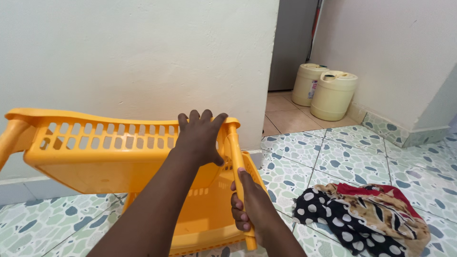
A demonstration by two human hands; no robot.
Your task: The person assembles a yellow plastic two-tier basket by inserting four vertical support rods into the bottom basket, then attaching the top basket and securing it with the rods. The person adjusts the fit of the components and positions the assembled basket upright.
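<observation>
The left hand [200, 135] lay flat, fingers spread, over the top rim of an orange plastic tiered rack with slotted sides [114, 147], which stood against the white wall [143, 52] on the left of the scene. The right hand [250, 207] was closed around the rack's orange upright corner post [235, 157], nearer and lower. On the patterned floor tiles [342, 157] to the right lay a heap of spotted and striped cloth [366, 214]. Two cream plastic jerrycans [328, 90] stood far off by the doorway.
</observation>
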